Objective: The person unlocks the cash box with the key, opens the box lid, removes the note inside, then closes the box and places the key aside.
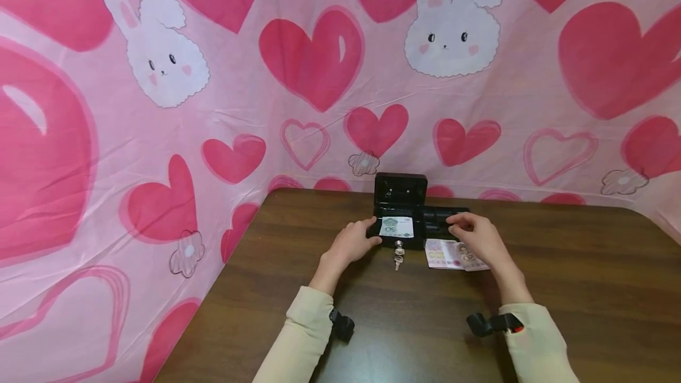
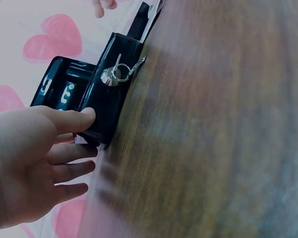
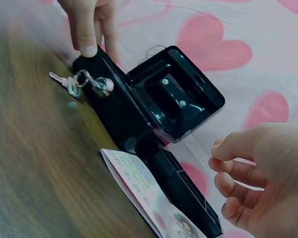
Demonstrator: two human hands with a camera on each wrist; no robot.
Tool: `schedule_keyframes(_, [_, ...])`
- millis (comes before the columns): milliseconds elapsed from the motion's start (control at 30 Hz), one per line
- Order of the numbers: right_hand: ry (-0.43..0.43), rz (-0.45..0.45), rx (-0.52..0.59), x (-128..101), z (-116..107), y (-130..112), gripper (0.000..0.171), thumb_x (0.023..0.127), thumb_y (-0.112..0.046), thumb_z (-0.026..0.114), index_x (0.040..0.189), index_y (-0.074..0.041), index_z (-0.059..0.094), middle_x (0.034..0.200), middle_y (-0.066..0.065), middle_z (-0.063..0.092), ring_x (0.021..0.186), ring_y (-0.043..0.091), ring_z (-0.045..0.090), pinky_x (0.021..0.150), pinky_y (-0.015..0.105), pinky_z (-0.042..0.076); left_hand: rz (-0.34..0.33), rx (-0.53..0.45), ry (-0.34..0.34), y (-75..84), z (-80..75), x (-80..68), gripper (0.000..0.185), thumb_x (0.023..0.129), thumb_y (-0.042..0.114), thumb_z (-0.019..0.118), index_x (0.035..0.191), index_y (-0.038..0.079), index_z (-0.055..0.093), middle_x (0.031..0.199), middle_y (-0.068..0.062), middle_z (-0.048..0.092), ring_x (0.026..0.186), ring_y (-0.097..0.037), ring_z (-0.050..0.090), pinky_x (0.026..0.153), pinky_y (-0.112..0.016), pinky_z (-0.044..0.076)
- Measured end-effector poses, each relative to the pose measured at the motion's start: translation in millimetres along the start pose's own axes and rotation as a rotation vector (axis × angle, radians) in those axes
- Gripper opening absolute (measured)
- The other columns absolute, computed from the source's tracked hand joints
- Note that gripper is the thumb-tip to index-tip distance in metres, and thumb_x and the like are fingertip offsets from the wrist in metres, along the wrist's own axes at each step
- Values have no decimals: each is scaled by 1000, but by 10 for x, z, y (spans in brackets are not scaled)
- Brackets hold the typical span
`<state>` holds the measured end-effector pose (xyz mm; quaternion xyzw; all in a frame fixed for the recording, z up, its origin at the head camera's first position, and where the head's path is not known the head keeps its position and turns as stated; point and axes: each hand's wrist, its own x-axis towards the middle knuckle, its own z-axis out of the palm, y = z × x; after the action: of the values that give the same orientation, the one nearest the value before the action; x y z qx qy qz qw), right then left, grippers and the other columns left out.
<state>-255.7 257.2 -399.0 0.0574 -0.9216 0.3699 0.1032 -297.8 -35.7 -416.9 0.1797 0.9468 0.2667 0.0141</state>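
A small black cash box (image 1: 396, 242) stands on the table with its lid (image 1: 400, 191) raised. A green-and-white banknote (image 1: 396, 227) lies in it. Keys on a ring (image 1: 398, 259) hang from the front lock. My left hand (image 2: 35, 153) holds the box's left front corner, thumb on the front face, index finger round the side. My right hand (image 1: 479, 241) hovers over a black tray (image 1: 435, 217) to the right of the box. Its fingers (image 3: 233, 186) are loosely bent, with nothing visible between them. Pinkish banknotes (image 1: 446, 254) lie in front of the tray, partly under the right hand.
The brown wooden table (image 1: 393, 324) extends toward me and to both sides. A pink cloth (image 1: 314, 140) with hearts and rabbits hangs behind and to the left. Each wrist wears a black camera mount, such as the right mount (image 1: 492, 324).
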Motion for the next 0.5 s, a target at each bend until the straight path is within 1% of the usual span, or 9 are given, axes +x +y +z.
schedule_keyframes(167, [22, -24, -12, 22, 29, -12, 24, 96, -15, 63, 114, -2, 70, 98, 14, 71, 80, 19, 57, 71, 31, 45, 7, -1, -6, 32, 24, 25, 58, 96, 36, 65, 148, 15, 49, 148, -7, 53, 133, -25, 54, 109, -44, 45])
schedule_keyframes(333, [16, -47, 13, 47, 65, -60, 24, 96, -14, 63, 115, -1, 69, 97, 15, 70, 78, 19, 57, 67, 29, 46, 0, -22, 0, 31, 27, 31, 58, 96, 34, 65, 148, 14, 48, 149, -7, 52, 134, -24, 53, 109, -44, 44])
schedule_keyframes(500, [-1, -71, 27, 95, 135, -118, 23, 95, -12, 63, 114, 0, 69, 98, 14, 71, 77, 18, 58, 69, 29, 47, -1, -33, 3, 16, 33, 38, 57, 96, 33, 64, 148, 13, 49, 149, -8, 52, 134, -25, 53, 110, -44, 44])
